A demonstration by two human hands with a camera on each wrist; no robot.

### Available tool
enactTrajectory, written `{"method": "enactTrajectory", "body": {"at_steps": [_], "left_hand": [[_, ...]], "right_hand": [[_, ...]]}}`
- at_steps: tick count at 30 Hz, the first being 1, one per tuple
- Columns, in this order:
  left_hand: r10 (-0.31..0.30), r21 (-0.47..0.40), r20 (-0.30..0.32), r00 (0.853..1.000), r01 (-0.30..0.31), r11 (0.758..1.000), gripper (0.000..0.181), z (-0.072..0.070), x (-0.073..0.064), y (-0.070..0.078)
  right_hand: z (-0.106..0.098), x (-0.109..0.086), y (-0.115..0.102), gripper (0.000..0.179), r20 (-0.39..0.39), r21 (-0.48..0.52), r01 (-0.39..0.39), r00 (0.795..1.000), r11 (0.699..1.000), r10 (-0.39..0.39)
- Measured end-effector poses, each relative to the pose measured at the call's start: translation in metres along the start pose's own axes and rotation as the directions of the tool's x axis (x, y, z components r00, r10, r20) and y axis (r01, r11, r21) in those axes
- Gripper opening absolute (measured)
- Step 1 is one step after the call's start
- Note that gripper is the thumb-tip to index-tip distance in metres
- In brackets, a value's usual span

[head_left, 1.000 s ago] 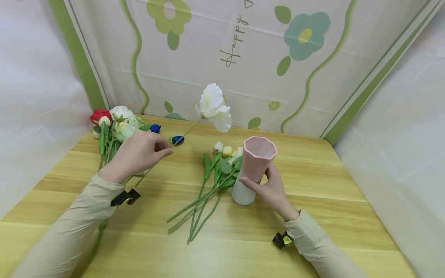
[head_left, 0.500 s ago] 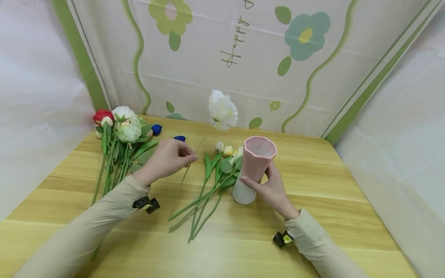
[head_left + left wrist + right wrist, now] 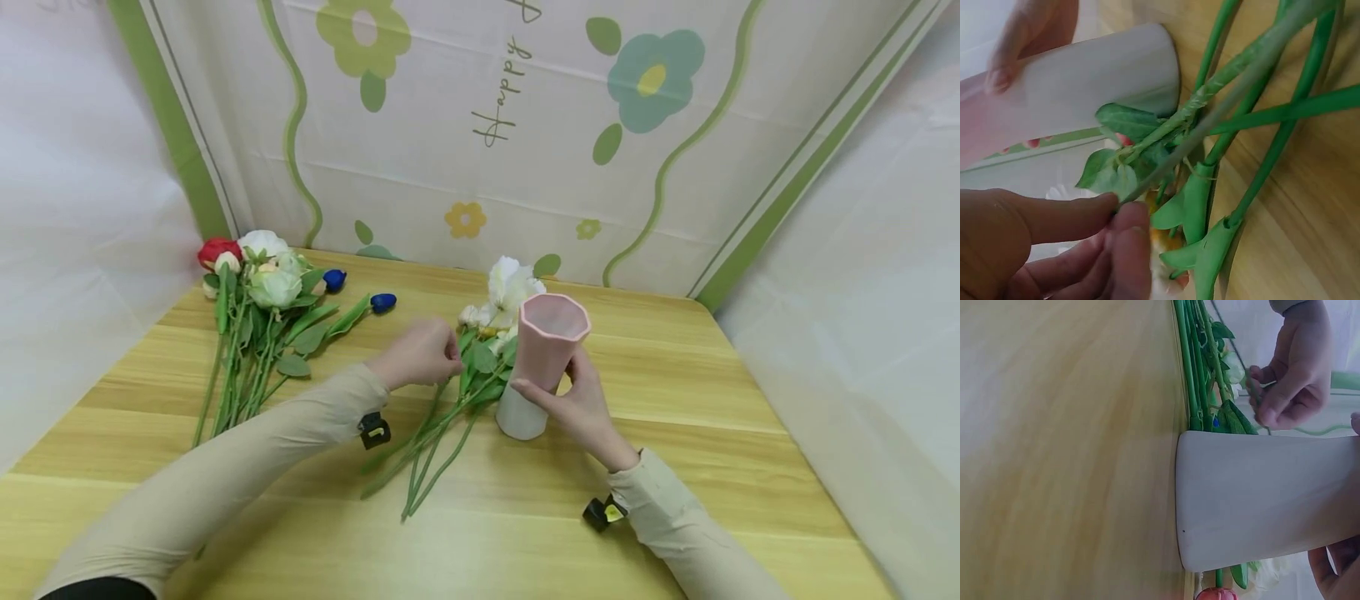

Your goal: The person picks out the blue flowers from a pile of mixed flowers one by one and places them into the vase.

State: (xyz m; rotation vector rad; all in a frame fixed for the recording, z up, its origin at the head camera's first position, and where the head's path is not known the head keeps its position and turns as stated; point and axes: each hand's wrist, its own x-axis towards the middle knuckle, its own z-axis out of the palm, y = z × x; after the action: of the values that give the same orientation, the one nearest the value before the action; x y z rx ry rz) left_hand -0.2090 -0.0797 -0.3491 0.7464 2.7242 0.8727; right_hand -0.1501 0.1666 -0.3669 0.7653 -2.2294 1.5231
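Left hand pinches thin, round grey-green stem. Right hand grips tall, smooth pink-and-white vase, likely so it won't tip.

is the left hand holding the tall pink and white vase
No, the left hand pinches a thin green flower stem while the right hand grips the vase.

From the head view, we can't see the right hand's far fingers behind the pink vase, whose rim the right wrist view cuts off! Over at the left wrist, we lose the pinched stem past the top edge.
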Motion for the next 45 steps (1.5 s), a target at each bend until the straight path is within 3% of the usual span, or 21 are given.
{"method": "enactTrajectory", "body": {"at_steps": [4, 9, 17, 20, 24, 28, 30, 34, 38, 45], "left_hand": [[-0.002, 0.073, 0.078, 0.997, -0.004, 0.997, 0.029, 0.005, 0.001, 0.001], [-0.041, 0.061, 0.128, 0.991, 0.033, 0.998, 0.025, 0.008, -0.002, 0.002], [-0.059, 0.091, 0.137, 0.989, 0.047, 0.995, 0.027, 0.01, -0.007, 0.004], [-0.052, 0.097, 0.136, 0.989, 0.039, 0.995, 0.036, 0.01, -0.009, 0.004], [0.011, 0.106, 0.125, 0.992, -0.024, 0.994, 0.049, 0.007, -0.013, 0.001], [0.136, 0.151, 0.071, 0.988, -0.145, 0.978, 0.049, -0.001, -0.026, -0.003], [0.17, 0.197, 0.021, 0.985, -0.171, 0.965, 0.045, -0.005, -0.034, -0.005], [0.196, 0.278, -0.091, 0.976, -0.164, 0.947, 0.038, -0.015, -0.048, -0.01], [0.221, 0.295, -0.15, 0.964, -0.17, 0.94, 0.036, -0.025, -0.06, -0.014], [0.165, 0.325, -0.241, 0.956, -0.081, 0.942, 0.033, -0.039, -0.079, -0.026]], "right_hand": [[0.001, 0.0, -0.001, 0.071, 0.003, -0.003, -0.006, 1.0, 1.0, 0.006], [-0.001, 0.001, -0.001, 0.07, 0.004, -0.007, -0.004, 1.0, 1.0, 0.004], [-0.002, 0.001, -0.002, 0.069, 0.0, 0.001, -0.013, 1.0, 1.0, 0.013], [-0.001, 0.001, -0.004, 0.069, -0.004, 0.003, -0.025, 1.0, 1.0, 0.025], [-0.001, 0.0, -0.006, 0.069, -0.008, 0.012, -0.033, 0.999, 0.999, 0.033], [-0.001, 0.0, -0.006, 0.07, -0.002, 0.014, -0.034, 0.999, 0.999, 0.034], [-0.001, 0.0, -0.004, 0.07, 0.005, 0.012, -0.033, 0.999, 0.999, 0.033], [-0.001, -0.001, -0.002, 0.071, 0.014, 0.015, -0.025, 1.0, 1.0, 0.024], [-0.001, -0.001, 0.0, 0.069, 0.017, 0.016, -0.017, 1.0, 1.0, 0.017], [-0.001, -0.001, -0.001, 0.068, 0.027, 0.005, -0.014, 1.0, 1.0, 0.014]]}}
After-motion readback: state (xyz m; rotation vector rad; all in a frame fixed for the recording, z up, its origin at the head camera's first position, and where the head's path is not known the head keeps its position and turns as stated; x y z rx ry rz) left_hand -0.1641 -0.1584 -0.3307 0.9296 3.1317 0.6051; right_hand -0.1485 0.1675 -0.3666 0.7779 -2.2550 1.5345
